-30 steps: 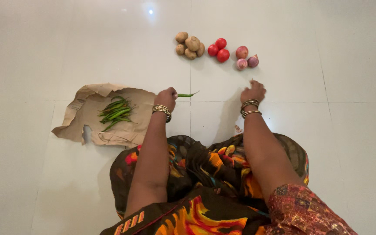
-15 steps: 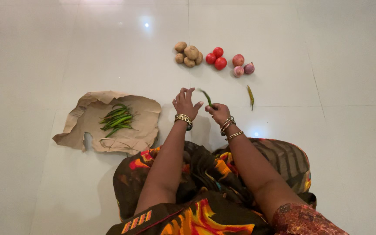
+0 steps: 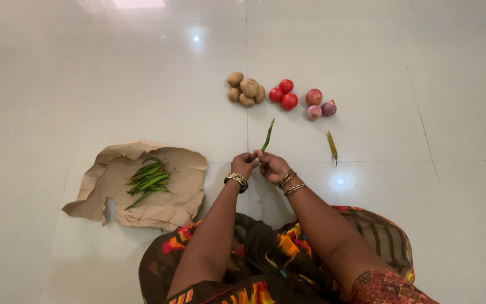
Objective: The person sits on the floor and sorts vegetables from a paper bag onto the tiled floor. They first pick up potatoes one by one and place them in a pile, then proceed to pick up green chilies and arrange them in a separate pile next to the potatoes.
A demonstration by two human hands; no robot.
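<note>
Grip: the left hand (image 3: 244, 165) and the right hand (image 3: 272, 166) meet above the floor (image 3: 85, 84), both pinching the stem end of one green chilli (image 3: 268, 135), which points away from the person.
Nearby chilli: a yellowish chilli (image 3: 332, 146) lies alone on the floor, right of the hands.
Paper: torn brown paper (image 3: 181, 163) on the left carries a heap of green chillies (image 3: 147, 180).
Far row: potatoes (image 3: 245, 89), tomatoes (image 3: 284, 94), onions (image 3: 319, 104).

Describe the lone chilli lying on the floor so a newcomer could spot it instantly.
Find the row of produce on the tiled floor: potatoes, tomatoes, onions. Just below the onions lies a single chilli, alone on bare tile. Unlike the green ones, it is yellowish and touches neither the paper nor the hands.
</note>
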